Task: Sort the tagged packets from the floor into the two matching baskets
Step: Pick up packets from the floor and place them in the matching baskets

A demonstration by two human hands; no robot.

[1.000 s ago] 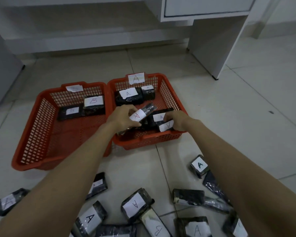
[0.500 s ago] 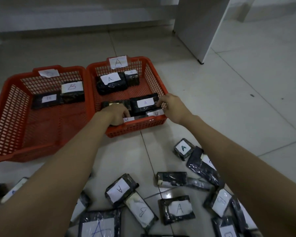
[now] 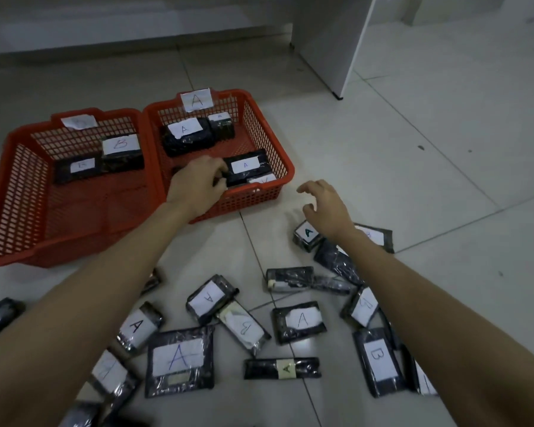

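Two red baskets stand side by side on the tiled floor. The left basket [image 3: 19, 186] carries a faint B tag [image 3: 79, 122] and holds two B packets [image 3: 121, 151]. The right basket [image 3: 253, 198], tagged A [image 3: 197, 100], holds several black A packets. My left hand [image 3: 198, 183] reaches into its front, fingers curled on the left end of an A packet [image 3: 247, 167]. My right hand [image 3: 327, 208] hovers open outside the basket, just above a small A packet [image 3: 307, 235] on the floor. Several more tagged packets lie scattered nearby, among them a large A packet [image 3: 179, 360] and a B packet [image 3: 378, 360].
A white cabinet panel [image 3: 330, 41] stands on the floor behind and to the right of the baskets. A wall base runs along the back. Bare tiles stretch to the right of the packets.
My right hand has come out of the A basket and moved right and down over the floor packets, opening. My left hand stays in the basket front. The view has tilted down.
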